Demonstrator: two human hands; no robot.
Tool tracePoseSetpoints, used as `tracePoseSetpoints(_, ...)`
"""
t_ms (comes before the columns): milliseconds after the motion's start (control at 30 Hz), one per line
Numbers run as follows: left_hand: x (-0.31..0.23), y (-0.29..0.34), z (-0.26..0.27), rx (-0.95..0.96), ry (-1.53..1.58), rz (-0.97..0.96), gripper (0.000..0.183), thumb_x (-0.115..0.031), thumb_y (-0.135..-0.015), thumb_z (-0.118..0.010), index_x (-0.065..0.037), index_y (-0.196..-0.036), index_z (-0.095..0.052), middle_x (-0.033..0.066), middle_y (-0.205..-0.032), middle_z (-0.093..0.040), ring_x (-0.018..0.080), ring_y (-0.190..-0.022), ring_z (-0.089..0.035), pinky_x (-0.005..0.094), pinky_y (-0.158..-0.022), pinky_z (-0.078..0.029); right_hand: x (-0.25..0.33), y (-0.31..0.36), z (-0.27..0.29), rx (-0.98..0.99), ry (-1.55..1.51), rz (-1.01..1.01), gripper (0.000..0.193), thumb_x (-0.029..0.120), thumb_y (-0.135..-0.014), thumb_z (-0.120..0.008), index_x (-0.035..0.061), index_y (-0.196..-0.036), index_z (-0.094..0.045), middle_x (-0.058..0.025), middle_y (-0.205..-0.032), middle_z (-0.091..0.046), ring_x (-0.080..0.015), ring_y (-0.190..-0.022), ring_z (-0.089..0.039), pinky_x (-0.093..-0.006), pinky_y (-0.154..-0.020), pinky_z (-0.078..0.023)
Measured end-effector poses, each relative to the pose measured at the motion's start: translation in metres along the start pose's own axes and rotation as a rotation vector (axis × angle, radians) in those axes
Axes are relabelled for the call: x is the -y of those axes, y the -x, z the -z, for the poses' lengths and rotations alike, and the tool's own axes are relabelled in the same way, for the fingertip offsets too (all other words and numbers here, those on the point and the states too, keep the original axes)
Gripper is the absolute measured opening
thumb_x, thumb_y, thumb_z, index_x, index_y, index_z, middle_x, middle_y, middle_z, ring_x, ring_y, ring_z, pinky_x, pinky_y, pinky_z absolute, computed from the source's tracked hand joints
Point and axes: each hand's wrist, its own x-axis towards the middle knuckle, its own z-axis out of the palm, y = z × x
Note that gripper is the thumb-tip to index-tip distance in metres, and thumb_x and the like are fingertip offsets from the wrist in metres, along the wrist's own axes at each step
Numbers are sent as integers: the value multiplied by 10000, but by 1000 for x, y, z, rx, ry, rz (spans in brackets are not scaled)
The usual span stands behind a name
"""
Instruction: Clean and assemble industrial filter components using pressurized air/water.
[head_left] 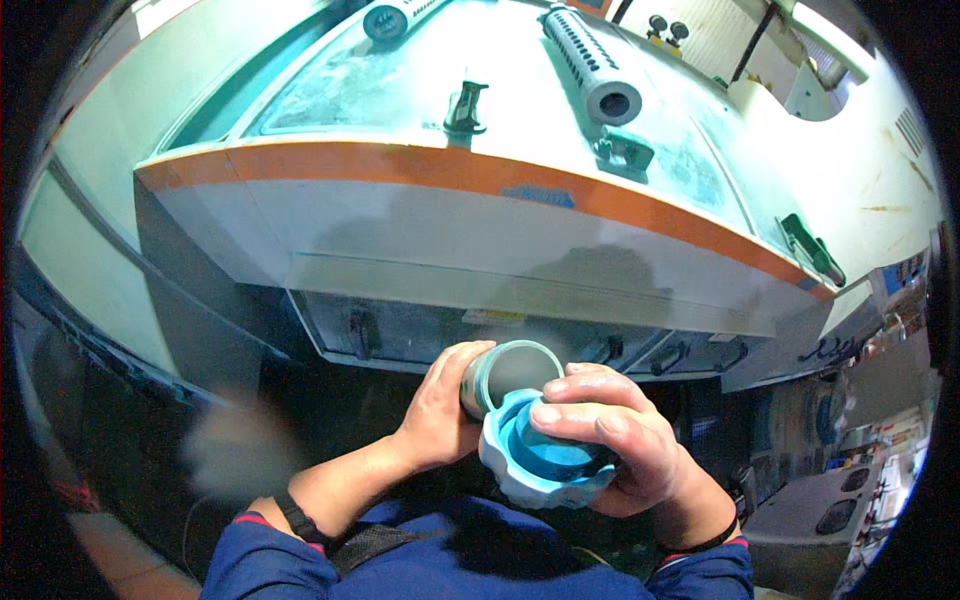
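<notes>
Low in front of my body, my left hand (438,408) is wrapped round the side of a round greyish-green container (480,385), its wide mouth uncovered and tilted up toward me. My right hand (645,445) grips a blue screw lid (530,485) with a scalloped pale-blue rim and a deeper blue raised centre. Fingers of that hand reach across the lid's middle. The lid sits just before the container's mouth and overlaps its lower edge from here; whether the two touch I cannot tell. What lies inside the container is too blurred to make out.
Ahead stands a large white cabinet with an orange front edge (400,162). On its glass top are two perforated white tubes (590,70) and a dark latch (465,108). Another latch (625,152) sits near the right tube. Drawers with dark handles (615,348) are below.
</notes>
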Motion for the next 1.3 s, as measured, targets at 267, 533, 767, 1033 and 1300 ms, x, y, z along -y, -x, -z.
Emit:
tracePoseSetpoints(267, -6, 15, -8, -17, -9, -25, 920, -102, -630, -877, -45, -1436, -436, 211, -1348, -542, 415, -1259, -538, 480, -1092, -421, 7, 26, -7, -95, -100, 6, 982, 159, -776, -880, 225, -1557, -287, -59, -1234, -712, -353, -1172, -648, -532, -1041, -475)
tracePoseSetpoints(533, -4, 25, -12, -14, -7, 24, 930, -119, -625, -894, -73, -1436, -443, 199, -1346, -549, 413, -1258, -542, 490, -1091, -425, 8, 37, -12, -98, -191, 8, 568, 249, -994, -633, 116, -1494, -398, -194, -1330, -661, -439, -1227, -597, -584, -1019, -484)
tracePoseSetpoints(767, -8, 27, -15, -22, -36, -39, 926, -131, -626, -897, -61, -1431, -444, 202, -1342, -554, 408, -1259, -547, 484, -1097, -424, 14, 48, -14, -137, -217, 69, 527, 133, -923, -717, 79, -1403, -504, -182, -1326, -666, -423, -1290, -561, -559, -1045, -478)
tracePoseSetpoints(1033, -3, 39, -22, 4, -73, 31, 917, -120, -618, -893, -59, -1423, -457, 200, -1352, -554, 407, -1271, -545, 482, -1109, -419, 30, 53, -5, -21, -233, -228, 584, 147, -830, -800, 32, -1356, -572, -166, -1265, -692, -403, -1196, -640, -544, -1089, -443)
tracePoseSetpoints(1300, -4, 44, -33, 31, -27, 64, 937, -111, -603, -898, -81, -1431, -461, 184, -1371, -543, 398, -1295, -521, 489, -1109, -423, 20, 69, -47, -464, -977, -843, 649, 263, -970, -595, 8, -1524, -375, -189, -1430, -534, -267, -1351, -497, -400, -1139, -368)
